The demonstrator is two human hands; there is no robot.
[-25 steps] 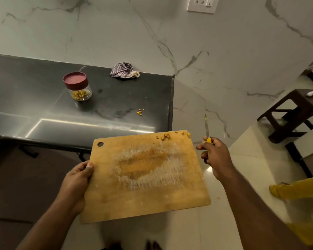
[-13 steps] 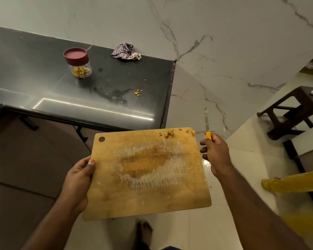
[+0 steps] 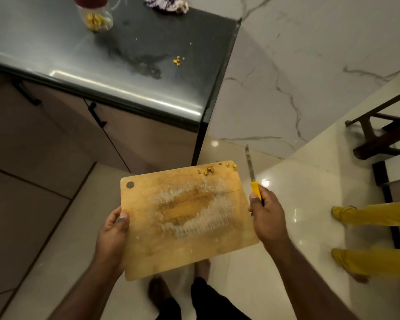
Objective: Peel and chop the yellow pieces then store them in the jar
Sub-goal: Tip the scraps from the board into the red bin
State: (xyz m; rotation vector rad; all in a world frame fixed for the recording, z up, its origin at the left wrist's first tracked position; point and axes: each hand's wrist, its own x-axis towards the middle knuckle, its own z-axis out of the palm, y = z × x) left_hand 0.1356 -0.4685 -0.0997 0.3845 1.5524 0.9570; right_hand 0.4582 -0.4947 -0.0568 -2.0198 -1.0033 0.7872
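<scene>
My left hand (image 3: 113, 229) grips the left edge of a wooden cutting board (image 3: 185, 241), held in the air over the floor. A few chopped yellow pieces (image 3: 208, 170) cling near the board's far right corner. My right hand (image 3: 266, 215) holds a yellow-handled knife (image 3: 252, 174) beside the board's right edge, blade pointing away from me. On the dark counter (image 3: 56, 54), a glass jar (image 3: 95, 17) with a red lid holds yellow pieces, partly cut off by the top edge. A small heap of yellow bits (image 3: 177, 61) lies loose on the counter.
A crumpled checked cloth (image 3: 166, 3) lies at the counter's back. Cabinet doors with black handles (image 3: 97, 116) sit below the counter. A dark wooden stool (image 3: 383, 130) stands at the right. Another person's legs in yellow trousers (image 3: 374, 236) are on the floor to the right.
The board and both hands have drawn back from the counter, which now sits higher and farther in view. The floor and my feet show below. Both grips are unchanged.
</scene>
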